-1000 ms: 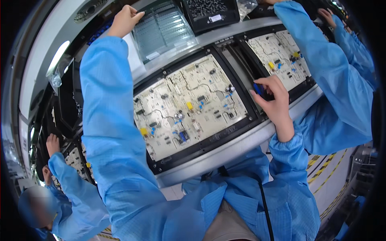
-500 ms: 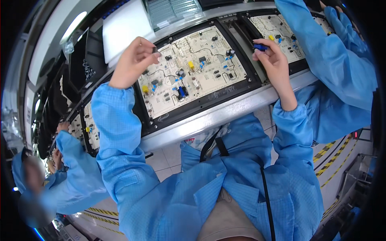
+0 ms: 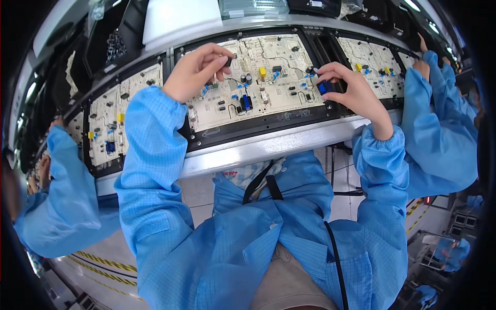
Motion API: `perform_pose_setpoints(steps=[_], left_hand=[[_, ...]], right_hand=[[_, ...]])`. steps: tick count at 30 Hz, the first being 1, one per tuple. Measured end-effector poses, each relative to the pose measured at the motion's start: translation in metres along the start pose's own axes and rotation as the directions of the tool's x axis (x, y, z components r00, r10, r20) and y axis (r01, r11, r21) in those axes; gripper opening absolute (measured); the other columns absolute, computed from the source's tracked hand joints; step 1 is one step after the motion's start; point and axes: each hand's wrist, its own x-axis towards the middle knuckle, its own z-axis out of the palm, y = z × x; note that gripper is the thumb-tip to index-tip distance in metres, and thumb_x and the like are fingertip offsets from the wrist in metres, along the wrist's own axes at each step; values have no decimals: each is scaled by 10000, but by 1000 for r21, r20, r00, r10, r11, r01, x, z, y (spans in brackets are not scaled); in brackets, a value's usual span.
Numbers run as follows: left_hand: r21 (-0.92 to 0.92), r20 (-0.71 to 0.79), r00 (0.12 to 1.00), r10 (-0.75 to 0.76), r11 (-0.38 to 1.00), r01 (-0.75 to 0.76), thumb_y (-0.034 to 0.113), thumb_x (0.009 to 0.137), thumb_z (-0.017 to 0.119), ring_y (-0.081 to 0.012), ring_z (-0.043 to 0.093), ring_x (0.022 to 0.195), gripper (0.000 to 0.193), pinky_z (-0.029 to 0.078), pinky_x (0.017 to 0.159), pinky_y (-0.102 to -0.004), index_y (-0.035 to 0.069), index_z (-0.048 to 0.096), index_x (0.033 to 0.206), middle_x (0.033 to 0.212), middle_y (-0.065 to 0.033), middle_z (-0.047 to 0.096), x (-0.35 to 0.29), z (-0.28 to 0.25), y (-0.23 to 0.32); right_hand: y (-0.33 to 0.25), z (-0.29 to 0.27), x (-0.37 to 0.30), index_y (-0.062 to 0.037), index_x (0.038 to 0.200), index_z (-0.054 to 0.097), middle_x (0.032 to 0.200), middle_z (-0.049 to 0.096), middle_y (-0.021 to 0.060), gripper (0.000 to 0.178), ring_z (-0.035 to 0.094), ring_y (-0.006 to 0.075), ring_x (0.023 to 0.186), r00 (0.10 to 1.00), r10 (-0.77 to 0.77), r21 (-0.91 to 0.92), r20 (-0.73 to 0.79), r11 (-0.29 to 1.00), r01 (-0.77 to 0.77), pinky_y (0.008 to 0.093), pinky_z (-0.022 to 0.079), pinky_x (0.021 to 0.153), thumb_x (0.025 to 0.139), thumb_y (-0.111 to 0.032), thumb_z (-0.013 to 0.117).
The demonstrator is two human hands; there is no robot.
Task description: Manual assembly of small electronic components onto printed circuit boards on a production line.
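A cream circuit board (image 3: 222, 116), set in a black frame (image 3: 268, 122), lies in front of me with several small parts on it. My left hand (image 3: 197, 73) hovers over its left half, thumb and fingers pinched on a small dark component (image 3: 228, 61). At the board's right edge, my right hand (image 3: 355, 93) grips a blue block-shaped component (image 3: 324, 87) between thumb and fingers. A similar blue-and-black component (image 3: 245, 102) stands upright on the board's lower middle. Yellow, blue and black parts sit around it.
Further framed boards lie to the left (image 3: 103, 106) and right (image 3: 364, 51). A metal rail (image 3: 248, 152) runs along the near edge. White sheet (image 3: 178, 20), clear tray (image 3: 253, 8) and black bin (image 3: 116, 44) are behind. Co-workers' blue sleeves (image 3: 70, 181) flank me on both sides.
The view has turned, showing more of the left board. My right hand has come left from the gap to the middle board's right edge. My left hand has moved further over the board.
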Motion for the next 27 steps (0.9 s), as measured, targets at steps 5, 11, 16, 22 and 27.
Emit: perform_pose_setpoints(steps=[5,11,16,22,27], left_hand=[[37,-73,997,-18,999,21,124,953,470,-75,548,729,197,462,676,-224,25,558,1098,827,-40,624,-2,2,0],[48,-86,996,-36,998,40,120,950,474,-80,555,742,208,474,697,-227,28,563,1115,822,-42,623,0,9,1],[71,-118,993,13,997,-5,138,971,437,-64,529,733,255,445,687,-206,59,560,1179,822,-16,605,1,10,-2],[77,-136,991,-4,997,15,128,961,453,-77,558,753,245,465,705,-220,51,578,1157,844,-36,627,2,10,-1],[83,-136,991,-6,996,18,114,949,474,-87,580,767,233,491,732,-235,50,585,1144,858,-52,642,4,13,1]], right_hand=[[-4,5,15,-23,1048,535,964,661,72,447,616,176,918,990,28,-95,137,995,-15,285,461,838,649,27,729],[-5,8,20,-3,995,548,957,655,90,420,625,212,924,989,-4,-185,147,982,32,295,479,820,625,18,745],[-9,8,20,4,980,558,962,655,102,406,628,221,931,988,-30,-217,150,974,62,302,486,805,621,4,750],[-5,7,20,-1,978,564,967,658,104,400,630,226,941,986,-26,-198,165,978,59,304,489,797,624,-8,749],[-6,10,20,-16,977,573,961,656,97,392,627,233,934,988,-1,-188,155,982,30,321,473,817,628,-26,752]])
